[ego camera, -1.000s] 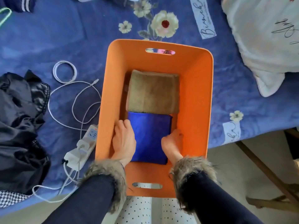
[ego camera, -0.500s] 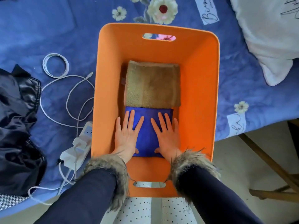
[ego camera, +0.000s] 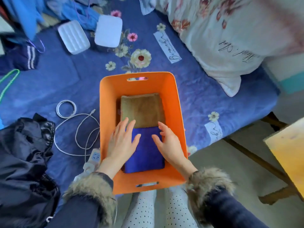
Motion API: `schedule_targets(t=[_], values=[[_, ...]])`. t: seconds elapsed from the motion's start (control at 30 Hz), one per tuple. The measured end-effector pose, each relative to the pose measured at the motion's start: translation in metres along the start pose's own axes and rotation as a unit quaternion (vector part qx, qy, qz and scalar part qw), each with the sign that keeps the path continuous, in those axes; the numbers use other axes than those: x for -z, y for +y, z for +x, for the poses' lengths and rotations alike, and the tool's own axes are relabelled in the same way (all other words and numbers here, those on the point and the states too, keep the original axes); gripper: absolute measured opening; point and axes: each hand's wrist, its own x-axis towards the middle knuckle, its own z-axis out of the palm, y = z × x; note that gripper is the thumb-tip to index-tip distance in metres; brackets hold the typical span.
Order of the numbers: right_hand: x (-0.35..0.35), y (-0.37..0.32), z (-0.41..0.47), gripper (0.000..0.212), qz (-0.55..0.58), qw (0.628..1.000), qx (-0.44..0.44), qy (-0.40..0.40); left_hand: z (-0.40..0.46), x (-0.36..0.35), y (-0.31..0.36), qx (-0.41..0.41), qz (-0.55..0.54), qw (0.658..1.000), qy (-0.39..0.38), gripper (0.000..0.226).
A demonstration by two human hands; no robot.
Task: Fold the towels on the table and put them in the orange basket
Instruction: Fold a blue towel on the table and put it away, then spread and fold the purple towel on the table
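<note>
The orange basket [ego camera: 174,102] stands on the blue floral sheet, near the bed's front edge. Inside it a folded brown towel [ego camera: 142,109] lies at the far end and a folded blue towel [ego camera: 145,153] at the near end, edge to edge. My left hand [ego camera: 122,140] is spread over the blue towel's left side, fingertips reaching the brown towel. My right hand [ego camera: 169,142] is over the blue towel's right side with fingers loosely spread. Neither hand grips anything. Whether the hands touch the towel or hover just above it is unclear.
A white cable [ego camera: 77,122] and power strip [ego camera: 93,157] lie left of the basket, beside a black jacket [ego camera: 24,158]. Two white boxes [ego camera: 74,37] [ego camera: 108,31] sit farther back. A floral pillow [ego camera: 230,38] is at the right, a wooden table corner [ego camera: 289,155] at the lower right.
The camera has tilted up, showing more of the bed. My hands, pressed flat on the blue towel before, have slid forward and spread, fingers loosened.
</note>
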Motion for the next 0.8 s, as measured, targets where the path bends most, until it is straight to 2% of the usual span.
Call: schedule_targets(t=[0.07,0.17,0.27,0.37,0.53,0.7,0.8], values=[[0.041,-0.018,-0.013,0.052,0.063,0.996,-0.002,0.063,0.002,0.034,0.019,-0.026,-0.014,0.999,0.039,0.056],[0.109,-0.030,-0.035,0.054,0.058,0.989,0.014,0.135,0.002,0.078,0.059,-0.091,-0.016,0.992,0.090,0.055],[0.172,-0.025,-0.069,0.061,-0.058,0.979,0.036,0.193,-0.001,0.109,0.111,-0.161,-0.001,0.979,0.128,0.053],[0.222,-0.009,-0.115,0.063,-0.139,0.955,0.021,0.261,-0.011,0.123,0.170,-0.244,0.020,0.959,0.144,0.050],[0.273,0.038,-0.213,0.063,-0.193,0.917,-0.032,0.348,-0.059,0.114,0.271,-0.392,0.058,0.911,0.116,0.056],[0.290,0.090,-0.338,0.060,-0.193,0.876,-0.151,0.415,-0.138,0.074,0.354,-0.528,0.047,0.845,0.070,0.054],[0.281,0.117,-0.420,0.061,-0.172,0.838,-0.239,0.459,-0.193,0.045,0.400,-0.601,0.048,0.797,0.018,0.054]])
